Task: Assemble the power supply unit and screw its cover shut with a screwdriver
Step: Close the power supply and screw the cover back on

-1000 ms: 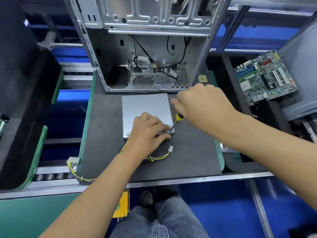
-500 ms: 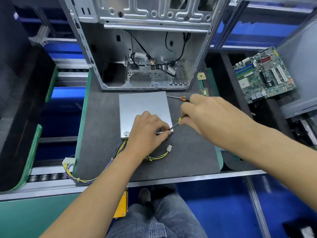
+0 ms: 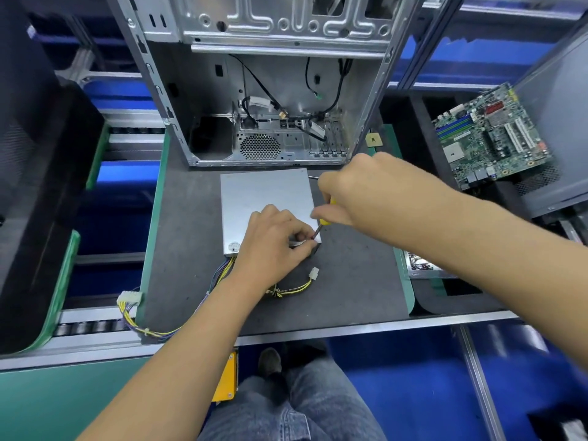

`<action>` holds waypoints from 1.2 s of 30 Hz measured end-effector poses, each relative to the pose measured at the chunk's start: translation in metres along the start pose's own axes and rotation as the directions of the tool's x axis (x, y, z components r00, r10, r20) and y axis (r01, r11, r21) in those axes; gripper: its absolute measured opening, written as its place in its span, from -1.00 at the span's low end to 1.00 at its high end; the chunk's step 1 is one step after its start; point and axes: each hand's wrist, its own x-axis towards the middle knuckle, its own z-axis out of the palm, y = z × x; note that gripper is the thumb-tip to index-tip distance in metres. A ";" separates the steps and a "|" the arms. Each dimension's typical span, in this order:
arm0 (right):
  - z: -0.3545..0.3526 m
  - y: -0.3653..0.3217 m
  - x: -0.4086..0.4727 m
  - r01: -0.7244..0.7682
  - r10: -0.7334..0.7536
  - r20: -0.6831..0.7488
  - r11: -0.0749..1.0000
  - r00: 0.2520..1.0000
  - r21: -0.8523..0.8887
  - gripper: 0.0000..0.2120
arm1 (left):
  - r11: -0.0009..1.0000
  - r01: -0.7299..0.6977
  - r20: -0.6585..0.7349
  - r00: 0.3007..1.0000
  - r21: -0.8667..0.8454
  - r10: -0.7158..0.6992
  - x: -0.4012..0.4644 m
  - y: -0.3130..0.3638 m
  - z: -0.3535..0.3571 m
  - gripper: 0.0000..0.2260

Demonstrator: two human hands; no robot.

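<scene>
A flat silver power supply unit (image 3: 261, 198) lies on the dark mat, with its yellow and purple cables (image 3: 219, 272) trailing off the near edge. My left hand (image 3: 273, 246) rests on its near right corner, fingers curled around the tip of the screwdriver. My right hand (image 3: 366, 192) grips a small yellow-handled screwdriver (image 3: 323, 222), whose shaft points down to that corner. Whatever sits under the tip is hidden by my fingers. A second screwdriver's thin shaft (image 3: 313, 177) pokes out behind my right hand.
An open metal computer case (image 3: 267, 90) stands just behind the unit. A green motherboard (image 3: 490, 138) lies at the right. A small tray of screws (image 3: 420, 265) sits under my right forearm. White cable connectors (image 3: 129, 299) (image 3: 314, 273) lie on the mat and roller track.
My right hand has shifted up and over the near right corner with the screwdriver more upright. My left fingers have closed in around its tip. The second screwdriver is now mostly hidden.
</scene>
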 end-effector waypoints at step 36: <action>-0.010 0.005 0.002 -0.183 0.172 -0.138 0.981 0.975 -0.067 -0.48 | 0.712 0.140 -0.063 0.966 -0.688 -0.251 0.010 0.053 -0.010 -0.68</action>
